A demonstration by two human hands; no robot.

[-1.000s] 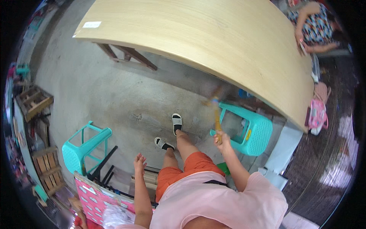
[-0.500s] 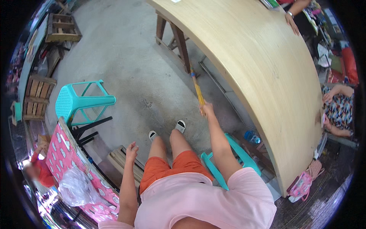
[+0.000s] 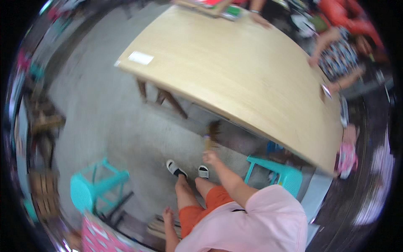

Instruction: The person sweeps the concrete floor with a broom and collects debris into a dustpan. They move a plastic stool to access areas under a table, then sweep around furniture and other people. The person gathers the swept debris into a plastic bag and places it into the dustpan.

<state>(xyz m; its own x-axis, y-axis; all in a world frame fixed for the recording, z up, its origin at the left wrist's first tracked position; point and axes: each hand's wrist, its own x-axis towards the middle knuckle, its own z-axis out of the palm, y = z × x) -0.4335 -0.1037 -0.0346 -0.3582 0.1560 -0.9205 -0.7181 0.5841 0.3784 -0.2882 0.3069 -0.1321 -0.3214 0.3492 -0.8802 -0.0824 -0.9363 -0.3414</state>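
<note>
My right hand (image 3: 210, 157) is closed around the yellow handle of a broom (image 3: 208, 143), held out in front of me over the concrete floor. Its dark bristles (image 3: 215, 129) are blurred and lie close to the shadow under a large wooden table (image 3: 235, 75). Low at my left side hangs my left hand (image 3: 168, 215), empty, its fingers loosely apart and a little smeared by motion.
A teal plastic stool (image 3: 94, 189) stands left and another teal stool (image 3: 279, 172) is by the table's near edge. Across the table sits a person in a patterned top (image 3: 340, 54); another person's hand (image 3: 261, 20) rests on its far side. Wooden crates (image 3: 44, 189) are at left.
My view has swung to the right, showing more of the table. The broom has turned and its bristles now show; it stays in my right hand. My feet have shifted apart.
</note>
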